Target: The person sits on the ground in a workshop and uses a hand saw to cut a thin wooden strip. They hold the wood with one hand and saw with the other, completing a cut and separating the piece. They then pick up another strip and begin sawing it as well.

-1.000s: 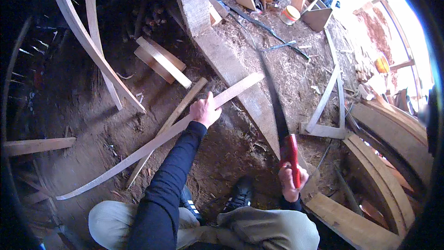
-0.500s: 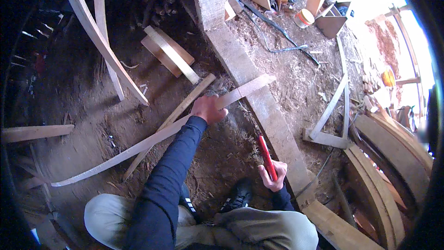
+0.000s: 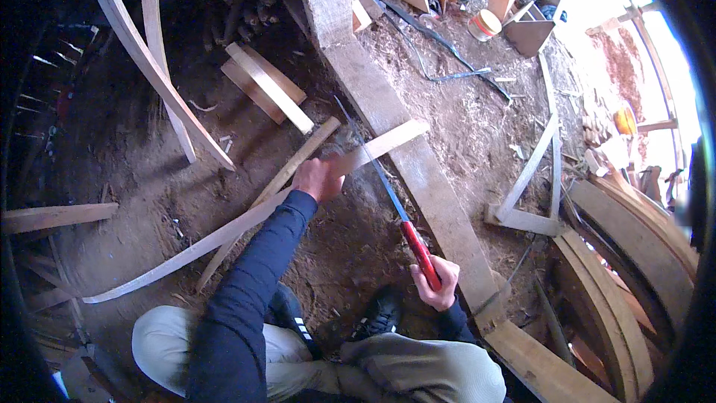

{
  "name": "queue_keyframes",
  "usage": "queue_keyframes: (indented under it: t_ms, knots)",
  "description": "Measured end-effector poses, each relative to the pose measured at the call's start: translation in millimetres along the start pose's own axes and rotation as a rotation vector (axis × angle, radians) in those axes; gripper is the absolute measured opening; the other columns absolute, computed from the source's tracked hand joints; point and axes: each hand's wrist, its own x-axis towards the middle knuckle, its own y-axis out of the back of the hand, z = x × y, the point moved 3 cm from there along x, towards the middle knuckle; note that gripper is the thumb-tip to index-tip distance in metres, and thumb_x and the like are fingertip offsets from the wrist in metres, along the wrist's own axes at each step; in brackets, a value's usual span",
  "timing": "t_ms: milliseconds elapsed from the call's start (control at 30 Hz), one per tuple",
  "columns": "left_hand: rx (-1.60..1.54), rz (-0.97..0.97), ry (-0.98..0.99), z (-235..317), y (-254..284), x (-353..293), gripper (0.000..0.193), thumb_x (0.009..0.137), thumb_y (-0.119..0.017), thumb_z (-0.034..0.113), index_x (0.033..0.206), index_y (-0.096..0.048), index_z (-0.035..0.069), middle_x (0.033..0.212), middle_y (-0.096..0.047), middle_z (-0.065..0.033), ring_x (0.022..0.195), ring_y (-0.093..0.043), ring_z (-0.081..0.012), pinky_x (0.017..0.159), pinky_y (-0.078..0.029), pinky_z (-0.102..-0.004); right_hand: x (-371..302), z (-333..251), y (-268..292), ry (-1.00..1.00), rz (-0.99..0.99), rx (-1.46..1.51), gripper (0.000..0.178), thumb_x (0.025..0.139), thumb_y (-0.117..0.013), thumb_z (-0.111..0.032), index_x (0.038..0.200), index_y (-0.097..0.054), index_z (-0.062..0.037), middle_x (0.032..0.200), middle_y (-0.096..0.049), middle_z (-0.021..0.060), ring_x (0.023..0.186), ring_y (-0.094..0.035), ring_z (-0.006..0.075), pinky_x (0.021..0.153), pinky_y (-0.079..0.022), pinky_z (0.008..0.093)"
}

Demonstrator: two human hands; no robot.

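Note:
My left hand (image 3: 319, 179) is closed around a long, curved wooden strip (image 3: 190, 250). The strip's far right end rests on a thick timber beam (image 3: 436, 194), and its other end reaches down to the left. In my right hand (image 3: 437, 283) is the red handle of a handsaw (image 3: 386, 188). Its narrow blade slants up and to the left, crossing the strip just right of my left hand. Whether the teeth touch the wood I cannot tell. A straight wooden stick (image 3: 287, 172) passes beneath the strip, beside my left hand.
Short wood pieces (image 3: 270, 89) lie ahead on the dirt floor. Two curved slats (image 3: 138, 41) stand at the far left. Several curved boards (image 3: 604, 313) are stacked at the right. Beyond the beam are a small tub (image 3: 485, 25), a dark strap (image 3: 440, 41) and wood shavings.
My left hand has shifted slightly left along with the strip. The saw has turned, so its blade now shows plainly across the strip; before, mostly the red handle was visible.

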Motion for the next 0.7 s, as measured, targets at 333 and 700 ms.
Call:
queue_keyframes:
  t_ms: [333,700]
  knots:
    - [-0.007,-0.017,0.019,-10,5,-9,0.023,0.081,-0.057,0.026,0.100,-0.057,0.014,0.079,-0.066,-0.0226,0.077,-0.065,-0.0442,0.070,-0.053,-0.0549,-1,6,-4,-0.065,-0.199,0.046,0.022,0.077,-0.073,-0.012,0.073,-0.053,-0.0045,0.056,-0.041,0.0081,0.044,-0.043,0.0227,0.045,-0.036,0.0331]
    - [-0.093,0.122,-0.025,-13,10,-19,0.042,0.074,-0.064,0.042,0.101,-0.051,0.013,0.076,-0.067,-0.0182,0.075,-0.066,-0.0414,0.066,-0.054,-0.0508,1,-1,-10,0.015,-0.006,0.068,0.012,0.071,-0.070,-0.008,0.068,-0.058,-0.0056,0.050,-0.047,0.0076,0.039,-0.048,0.0245,0.042,-0.038,0.0342]
